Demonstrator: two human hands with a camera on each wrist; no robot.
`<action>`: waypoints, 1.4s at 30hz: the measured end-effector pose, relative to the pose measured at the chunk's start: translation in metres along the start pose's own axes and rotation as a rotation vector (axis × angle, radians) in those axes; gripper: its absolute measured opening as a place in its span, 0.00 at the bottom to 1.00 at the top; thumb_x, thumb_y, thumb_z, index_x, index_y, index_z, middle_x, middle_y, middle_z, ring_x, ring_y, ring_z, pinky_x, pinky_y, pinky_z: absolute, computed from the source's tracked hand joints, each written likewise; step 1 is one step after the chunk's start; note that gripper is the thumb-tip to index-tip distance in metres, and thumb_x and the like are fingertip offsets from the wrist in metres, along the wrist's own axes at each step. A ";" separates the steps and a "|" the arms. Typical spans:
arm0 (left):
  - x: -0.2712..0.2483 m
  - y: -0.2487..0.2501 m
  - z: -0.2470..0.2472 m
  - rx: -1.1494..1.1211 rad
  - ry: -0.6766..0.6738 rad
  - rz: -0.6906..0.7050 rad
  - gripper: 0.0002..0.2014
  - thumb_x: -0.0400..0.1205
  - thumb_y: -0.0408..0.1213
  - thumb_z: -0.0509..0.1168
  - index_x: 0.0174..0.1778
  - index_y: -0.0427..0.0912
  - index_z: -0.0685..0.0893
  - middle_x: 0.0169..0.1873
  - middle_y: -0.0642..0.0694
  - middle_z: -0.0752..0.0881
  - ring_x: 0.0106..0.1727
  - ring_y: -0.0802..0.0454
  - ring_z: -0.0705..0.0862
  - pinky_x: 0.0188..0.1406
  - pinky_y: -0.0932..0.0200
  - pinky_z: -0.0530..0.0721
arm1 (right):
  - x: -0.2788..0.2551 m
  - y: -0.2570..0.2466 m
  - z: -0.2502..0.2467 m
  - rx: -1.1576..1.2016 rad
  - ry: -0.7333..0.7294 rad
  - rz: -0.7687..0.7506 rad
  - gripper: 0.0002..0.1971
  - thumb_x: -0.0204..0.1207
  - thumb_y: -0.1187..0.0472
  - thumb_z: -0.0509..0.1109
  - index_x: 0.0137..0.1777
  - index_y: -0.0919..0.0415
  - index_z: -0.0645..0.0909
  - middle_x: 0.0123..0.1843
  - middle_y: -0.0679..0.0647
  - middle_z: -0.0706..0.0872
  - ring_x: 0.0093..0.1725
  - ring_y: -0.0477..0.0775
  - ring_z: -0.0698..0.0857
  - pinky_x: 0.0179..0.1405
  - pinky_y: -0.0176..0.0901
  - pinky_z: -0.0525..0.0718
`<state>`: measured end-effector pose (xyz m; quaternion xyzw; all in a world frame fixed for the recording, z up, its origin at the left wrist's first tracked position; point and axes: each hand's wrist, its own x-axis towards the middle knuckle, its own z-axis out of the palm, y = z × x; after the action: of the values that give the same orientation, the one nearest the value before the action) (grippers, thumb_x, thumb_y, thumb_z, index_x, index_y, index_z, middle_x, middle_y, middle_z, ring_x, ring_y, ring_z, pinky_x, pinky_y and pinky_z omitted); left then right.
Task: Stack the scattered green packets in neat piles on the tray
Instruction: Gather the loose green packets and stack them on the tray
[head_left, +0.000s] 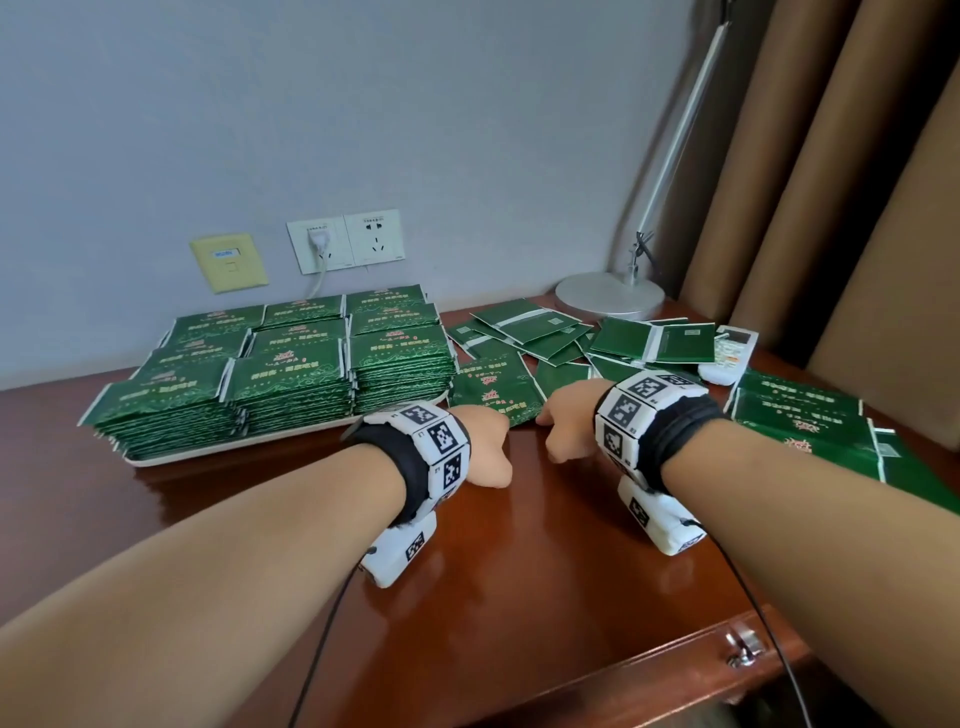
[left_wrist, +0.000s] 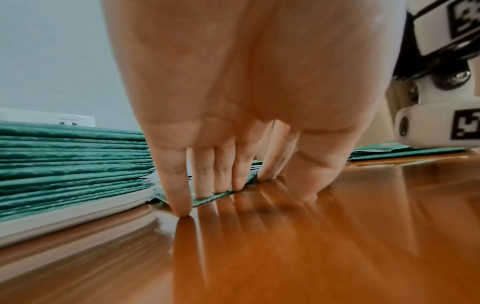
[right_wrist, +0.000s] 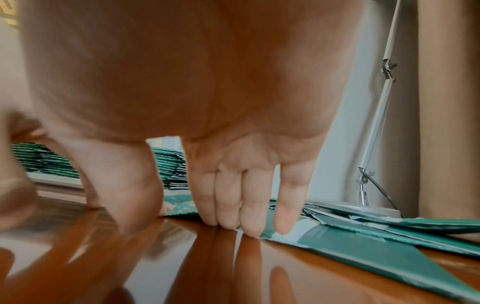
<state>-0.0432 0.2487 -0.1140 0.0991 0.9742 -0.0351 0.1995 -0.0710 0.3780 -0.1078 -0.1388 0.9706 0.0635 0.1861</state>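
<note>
Head: wooden desk (head_left: 493, 571) against grey wall; white tray (head_left: 249, 444) carrying nine packet stacks (head_left: 291, 379); loose packets (head_left: 545, 332) lying right, uncountable. Left wrist: left hand (left_wrist: 233, 123) fingertips (left_wrist: 182, 205) pressing down on packet (left_wrist: 207, 200) edge beside tray. Right wrist: right hand (right_wrist: 207, 123) fingers (right_wrist: 283, 216), straight and together, touching another packet (right_wrist: 363, 244).

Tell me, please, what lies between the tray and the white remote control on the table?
Loose green packets lie scattered there, overlapping, between the tray and the remote control; the head view shows this.
</note>
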 end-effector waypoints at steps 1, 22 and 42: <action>-0.005 -0.001 0.002 -0.006 0.009 -0.004 0.25 0.75 0.42 0.64 0.69 0.39 0.75 0.55 0.45 0.78 0.52 0.46 0.78 0.58 0.50 0.82 | -0.003 -0.002 0.001 0.000 0.002 0.006 0.38 0.51 0.48 0.62 0.67 0.51 0.81 0.61 0.53 0.86 0.58 0.55 0.86 0.59 0.52 0.83; -0.110 -0.036 0.032 0.010 0.038 0.036 0.22 0.79 0.44 0.63 0.70 0.45 0.80 0.65 0.49 0.83 0.64 0.50 0.81 0.65 0.54 0.80 | -0.083 -0.064 0.026 -0.024 0.068 -0.074 0.30 0.63 0.51 0.68 0.68 0.55 0.80 0.62 0.57 0.86 0.60 0.58 0.85 0.59 0.52 0.84; -0.219 -0.165 0.065 -0.057 -0.022 -0.232 0.14 0.80 0.38 0.63 0.58 0.41 0.88 0.53 0.47 0.88 0.55 0.51 0.85 0.61 0.57 0.81 | -0.076 -0.228 0.000 -0.028 0.123 -0.540 0.15 0.78 0.61 0.69 0.63 0.52 0.85 0.61 0.46 0.86 0.59 0.51 0.84 0.62 0.46 0.82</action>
<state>0.1447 0.0410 -0.0818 -0.0204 0.9775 -0.0314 0.2076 0.0633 0.1793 -0.0957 -0.3987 0.9069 0.0166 0.1351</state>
